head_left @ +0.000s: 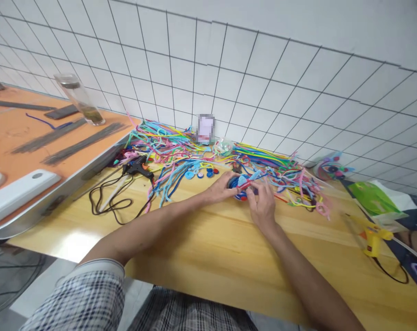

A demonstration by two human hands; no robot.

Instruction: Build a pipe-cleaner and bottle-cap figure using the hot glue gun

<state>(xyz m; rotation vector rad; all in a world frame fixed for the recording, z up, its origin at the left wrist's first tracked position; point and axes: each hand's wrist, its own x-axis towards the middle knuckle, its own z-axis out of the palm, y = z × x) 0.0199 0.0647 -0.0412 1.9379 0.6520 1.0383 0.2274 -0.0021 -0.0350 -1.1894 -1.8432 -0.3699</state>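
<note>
A blue figure of coiled pipe cleaners point(233, 182), with light-blue and red parts, is between my hands just above the wooden table. My left hand point(219, 187) grips its left side, thumb toward me. At the right, the fingers of my right hand point(262, 202) are pinched together by a red strip point(245, 185) on its front; how far they close round the strip is partly hidden. Small blue and red coiled discs point(210, 173) lie on the table beyond my left hand. Nearby are loose light-blue pipe cleaners point(170, 181).
Heaps of coloured pipe cleaners point(163, 142) line the tiled wall. A black glue gun point(139, 168) with a looped cord lies left, a yellow glue gun point(374, 239) right. An orange table point(8, 124) adjoins at left, bearing a glass bottle point(81, 101).
</note>
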